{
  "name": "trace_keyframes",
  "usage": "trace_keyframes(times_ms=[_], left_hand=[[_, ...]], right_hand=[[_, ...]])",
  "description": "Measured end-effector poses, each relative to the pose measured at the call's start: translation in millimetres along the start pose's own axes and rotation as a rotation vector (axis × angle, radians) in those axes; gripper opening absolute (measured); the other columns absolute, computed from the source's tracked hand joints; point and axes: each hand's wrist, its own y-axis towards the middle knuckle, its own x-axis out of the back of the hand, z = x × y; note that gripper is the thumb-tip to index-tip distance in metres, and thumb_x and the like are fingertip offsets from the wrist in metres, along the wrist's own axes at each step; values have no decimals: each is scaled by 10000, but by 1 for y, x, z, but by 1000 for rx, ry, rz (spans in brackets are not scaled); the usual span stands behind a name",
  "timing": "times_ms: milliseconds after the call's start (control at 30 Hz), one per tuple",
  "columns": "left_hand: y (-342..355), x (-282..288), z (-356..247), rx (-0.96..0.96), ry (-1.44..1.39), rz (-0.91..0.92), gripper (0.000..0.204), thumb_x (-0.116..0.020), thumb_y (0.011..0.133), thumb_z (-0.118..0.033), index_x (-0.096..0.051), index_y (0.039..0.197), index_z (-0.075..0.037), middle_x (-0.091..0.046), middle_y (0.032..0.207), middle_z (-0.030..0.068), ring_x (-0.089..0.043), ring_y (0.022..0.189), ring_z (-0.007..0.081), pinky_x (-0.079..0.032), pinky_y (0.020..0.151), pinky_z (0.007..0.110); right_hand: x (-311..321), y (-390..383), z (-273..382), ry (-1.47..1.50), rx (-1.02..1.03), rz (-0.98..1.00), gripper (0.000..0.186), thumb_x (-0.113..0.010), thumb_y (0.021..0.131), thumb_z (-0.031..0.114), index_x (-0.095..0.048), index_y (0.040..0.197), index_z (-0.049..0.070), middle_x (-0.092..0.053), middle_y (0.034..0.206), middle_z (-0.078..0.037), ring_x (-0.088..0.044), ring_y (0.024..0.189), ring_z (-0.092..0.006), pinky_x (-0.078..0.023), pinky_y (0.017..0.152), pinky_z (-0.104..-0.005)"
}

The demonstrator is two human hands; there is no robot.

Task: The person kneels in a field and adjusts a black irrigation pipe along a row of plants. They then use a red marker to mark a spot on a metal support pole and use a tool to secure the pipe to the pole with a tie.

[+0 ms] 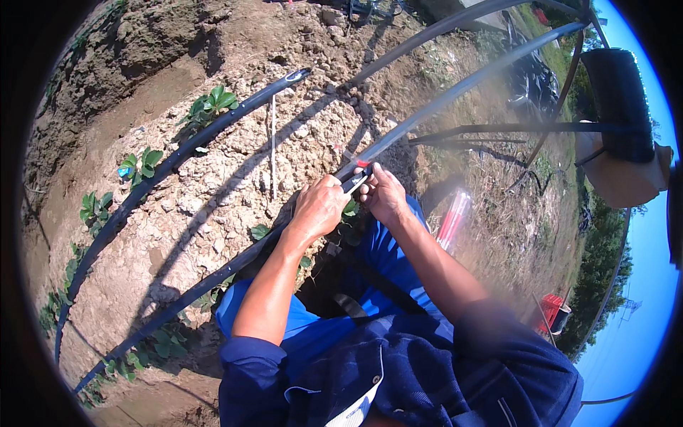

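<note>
Close together at the middle of the view, both my hands are closed. My left hand [318, 208] grips the black irrigation hose [206, 286] near its end, and the hose runs from there down to the lower left. Pinched in the fingers of my right hand [386, 196] is a small dark piece [364, 175], touching the hose end. A pale, narrow, blade-like part [353, 183] shows between the two hands; its kind is unclear. Just beyond the fingers is a small red spot [362, 164]. Fingers hide most of the joint between hose and piece.
A second black hose [178, 153] with a cut open end lies to the left, along leafy plants [144, 165] in cloddy soil. Grey metal hoops [462, 87] arch overhead to the right. A clear tube with red inside [453, 219] is beside my right forearm; a red crate [549, 311] stands farther right.
</note>
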Motion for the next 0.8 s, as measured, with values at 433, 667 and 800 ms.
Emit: trace_keyframes(times_ms=[433,667,800], left_hand=[[-1,-3,9,-18,-135,-38,192,-600,936,-173,-672,859,-12,-639,1020,138,-638,879,346,-504,778,445],[-1,-9,10,24,-190,-55,209,-581,939,-180,-682,850,-20,-648,1014,119,-627,895,343,-493,802,448],[-2,-11,4,0,5,-110,189,-619,910,-187,-709,840,-36,-655,1025,99,-611,974,318,-460,862,459]], right_hand=[[-4,-4,-14,-26,145,25,226,-578,1009,227,-548,1165,67,-681,932,-70,-573,604,-107,-495,511,-268],[-7,-5,-16,-114,214,15,226,-584,1006,222,-578,1164,60,-685,922,-56,-571,583,-104,-496,504,-260],[-13,-9,-14,-148,232,-25,210,-574,1010,215,-585,1150,58,-671,889,-36,-567,580,-95,-500,503,-257]])
